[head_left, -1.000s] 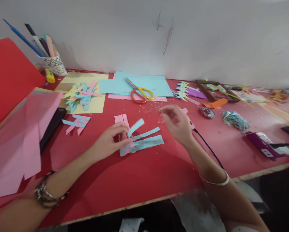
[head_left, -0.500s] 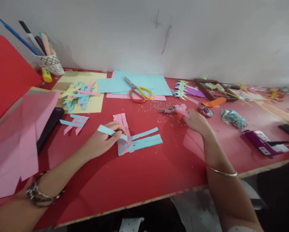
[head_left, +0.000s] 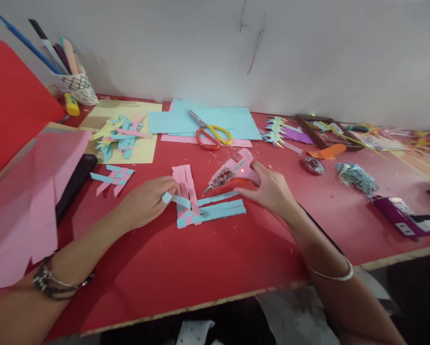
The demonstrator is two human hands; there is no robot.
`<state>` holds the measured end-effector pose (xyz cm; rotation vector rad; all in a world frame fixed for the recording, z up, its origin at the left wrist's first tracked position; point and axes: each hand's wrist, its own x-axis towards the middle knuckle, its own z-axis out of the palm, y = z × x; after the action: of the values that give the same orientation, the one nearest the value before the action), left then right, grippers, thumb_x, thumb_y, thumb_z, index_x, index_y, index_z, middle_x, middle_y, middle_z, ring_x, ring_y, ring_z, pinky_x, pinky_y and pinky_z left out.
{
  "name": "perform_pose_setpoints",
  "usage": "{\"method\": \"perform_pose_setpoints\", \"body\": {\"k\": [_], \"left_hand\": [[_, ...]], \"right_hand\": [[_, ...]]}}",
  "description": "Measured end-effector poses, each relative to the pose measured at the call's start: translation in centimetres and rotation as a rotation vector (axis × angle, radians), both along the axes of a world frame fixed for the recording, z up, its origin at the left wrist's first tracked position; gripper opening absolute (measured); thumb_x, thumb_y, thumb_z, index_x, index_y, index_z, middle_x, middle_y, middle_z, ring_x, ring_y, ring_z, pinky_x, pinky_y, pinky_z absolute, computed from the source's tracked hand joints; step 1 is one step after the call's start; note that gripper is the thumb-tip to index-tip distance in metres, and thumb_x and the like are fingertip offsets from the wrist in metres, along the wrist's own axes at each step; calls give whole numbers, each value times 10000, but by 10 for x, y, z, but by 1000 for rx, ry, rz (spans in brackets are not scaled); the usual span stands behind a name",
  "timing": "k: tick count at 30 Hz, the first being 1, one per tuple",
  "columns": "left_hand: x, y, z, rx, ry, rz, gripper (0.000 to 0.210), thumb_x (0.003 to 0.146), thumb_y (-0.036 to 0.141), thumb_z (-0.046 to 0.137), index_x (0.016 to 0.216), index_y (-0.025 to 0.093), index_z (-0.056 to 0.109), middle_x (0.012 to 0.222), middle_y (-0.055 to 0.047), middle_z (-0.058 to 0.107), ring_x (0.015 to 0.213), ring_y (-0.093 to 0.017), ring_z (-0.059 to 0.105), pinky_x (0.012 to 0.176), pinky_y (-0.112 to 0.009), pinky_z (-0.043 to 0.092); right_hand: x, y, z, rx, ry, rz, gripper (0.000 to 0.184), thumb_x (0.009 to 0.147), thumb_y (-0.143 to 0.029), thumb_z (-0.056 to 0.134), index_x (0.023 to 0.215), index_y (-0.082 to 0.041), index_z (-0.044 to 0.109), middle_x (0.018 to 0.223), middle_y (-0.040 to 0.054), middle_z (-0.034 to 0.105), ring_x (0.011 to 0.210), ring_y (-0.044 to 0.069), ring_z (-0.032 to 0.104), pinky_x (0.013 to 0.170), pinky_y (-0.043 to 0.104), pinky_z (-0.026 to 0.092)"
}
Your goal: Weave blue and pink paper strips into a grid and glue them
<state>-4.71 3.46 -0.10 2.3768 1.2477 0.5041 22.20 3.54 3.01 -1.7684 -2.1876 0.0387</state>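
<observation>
Woven paper [head_left: 188, 219]: on the tabletop [head_left: 186, 268].
Left hand [head_left: 146, 201]: at the woven paper's left side, fingers pinching its blue strip [head_left: 182, 201].
Right hand [head_left: 270, 189]: fingers gripping the pink glue gun [head_left: 232, 168], nozzle near the woven paper.

We're pinching with our left hand [head_left: 146, 199], fingers [head_left: 167, 184] bent over, forearm [head_left: 93, 239] slanting back behind that pinch! And our right hand [head_left: 271, 190] is clasped, thumb [head_left: 249, 192] stretched along the near side of its grip, wrist [head_left: 294, 219] just behind.
</observation>
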Motion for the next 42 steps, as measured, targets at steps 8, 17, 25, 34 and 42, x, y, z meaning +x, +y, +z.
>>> {"method": "perform_pose_setpoints", "body": {"k": [8, 17, 25, 34, 42], "left_hand": [[2, -2, 8, -33, -9, 11, 280, 841, 321, 223, 729, 201, 450, 733, -33, 548, 669, -175, 532, 612, -288, 405], [2, -3, 7, -41, -12, 16, 309, 853, 350, 215, 721, 201, 452, 749, -36, 550, 691, -175, 535, 634, -289, 407], [2, -2, 8, -45, -19, 1, 315, 853, 343, 211, 729, 202, 464, 759, -33, 556, 694, -170, 537, 647, -286, 410], [1, -1, 4, -51, -24, -6, 325, 856, 345, 210, 758, 197, 482, 780, -37, 557, 710, -174, 542, 661, -302, 413], [1, -1, 2, -55, -24, 2, 306, 858, 314, 217, 774, 200, 488, 809, -33, 564, 733, -172, 544, 675, -302, 409]], "right_hand": [[-14, -4, -7, -81, -94, 39, 378, 679, -438, 587, 948, -183, 515, 667, 25, 609, 592, 183, 556, 476, 231, 262], [-17, -5, -6, -59, -122, 86, 292, 701, -387, 534, 916, -190, 516, 683, 31, 616, 592, 169, 554, 469, 221, 259], [-13, -6, 3, -52, -183, 96, 228, 721, -299, 455, 911, -189, 519, 663, 36, 606, 539, 152, 512, 453, 225, 227], [-8, -6, 7, -78, -209, 79, 203, 713, -254, 426, 885, -190, 514, 607, 11, 552, 511, 146, 472, 459, 237, 209], [-1, -6, 11, -56, -237, 59, 144, 723, -263, 437, 834, -195, 498, 612, 17, 559, 512, 157, 471, 460, 249, 192]]}}
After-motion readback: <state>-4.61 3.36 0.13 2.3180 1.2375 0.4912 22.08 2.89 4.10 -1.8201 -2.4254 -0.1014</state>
